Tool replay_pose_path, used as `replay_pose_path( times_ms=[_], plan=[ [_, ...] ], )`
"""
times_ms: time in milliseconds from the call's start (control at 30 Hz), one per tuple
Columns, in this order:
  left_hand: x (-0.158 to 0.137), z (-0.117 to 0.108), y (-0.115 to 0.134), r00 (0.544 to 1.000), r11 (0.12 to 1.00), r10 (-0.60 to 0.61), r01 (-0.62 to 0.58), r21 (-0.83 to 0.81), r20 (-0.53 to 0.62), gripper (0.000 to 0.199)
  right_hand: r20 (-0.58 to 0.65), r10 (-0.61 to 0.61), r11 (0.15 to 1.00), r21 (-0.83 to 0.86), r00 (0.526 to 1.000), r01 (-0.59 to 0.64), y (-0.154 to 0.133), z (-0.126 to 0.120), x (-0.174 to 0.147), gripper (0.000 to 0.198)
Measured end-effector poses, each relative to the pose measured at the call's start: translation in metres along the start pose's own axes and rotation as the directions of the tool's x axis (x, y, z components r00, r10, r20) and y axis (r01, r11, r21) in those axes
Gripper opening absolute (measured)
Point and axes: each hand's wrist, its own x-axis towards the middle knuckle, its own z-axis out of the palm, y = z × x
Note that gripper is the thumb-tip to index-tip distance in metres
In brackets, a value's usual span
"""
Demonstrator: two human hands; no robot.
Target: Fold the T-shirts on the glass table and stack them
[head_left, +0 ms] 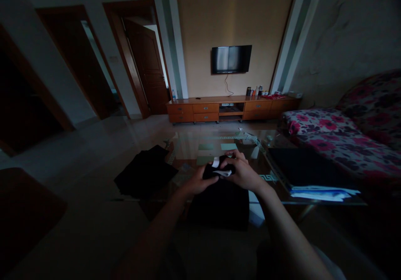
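A black garment [219,207] hangs down over the near edge of the glass coffee table [188,146], its upper part gathered between my hands. My left hand [200,180] closes on the left side of that bunched part, thumb pressed on top. From the right, my right hand [242,169] pinches it by a white tag [223,173]; another small white patch [216,161] shows just above. The garment's exact kind cannot be made out in the dim light. To the left on the table lies a crumpled dark cloth [145,172].
On the table's right side sits a folded dark stack [308,167] with white and blue layers beneath. A flower-patterned sofa [338,140] stands at the right. Across the floor are a low wooden cabinet [206,108] and a wall television [231,59]. A brown furniture edge [28,213] is at left.
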Motion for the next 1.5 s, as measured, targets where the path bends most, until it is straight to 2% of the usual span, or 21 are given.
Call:
replay_pose_path(
  times_ms=[233,400,533,767,900,1133,1300,1500],
  plan=[
    [-0.001,0.0,0.002,0.997,0.998,-0.044,0.047,-0.049,0.062,0.066,0.026,-0.067,0.993,0.099,0.997,0.064,0.008,0.0,0.001,0.014],
    [0.001,0.0,0.008,0.994,0.999,-0.035,0.039,-0.036,0.106,0.06,0.015,-0.096,0.98,0.178,0.995,0.092,0.01,-0.004,0.001,0.012],
    [0.0,0.001,0.013,0.994,1.0,-0.017,0.019,-0.018,0.105,0.058,0.014,-0.088,0.976,0.203,0.996,0.083,0.009,-0.005,0.001,0.01],
    [-0.002,0.0,0.017,0.995,0.994,-0.057,0.064,-0.085,0.083,0.06,0.004,-0.072,0.976,0.206,0.997,0.07,0.007,-0.007,0.001,0.008],
    [-0.002,0.0,0.015,0.992,0.988,-0.074,0.087,-0.128,0.101,0.059,0.001,-0.069,0.976,0.208,0.998,0.067,0.008,-0.007,0.0,0.008],
    [0.0,0.001,0.011,0.992,0.974,-0.105,0.116,-0.195,0.064,0.061,0.01,-0.055,0.974,0.221,0.998,0.051,0.006,-0.01,0.001,0.01],
    [0.002,0.003,0.009,0.992,0.934,-0.108,0.123,-0.335,0.064,0.054,0.102,0.071,0.972,0.219,0.992,-0.091,0.002,-0.012,0.001,0.012],
    [0.008,0.005,-0.004,0.985,0.823,-0.124,0.171,-0.541,0.123,0.058,0.11,0.092,0.974,0.194,0.99,-0.113,0.005,-0.01,0.001,0.014]
  ],
)
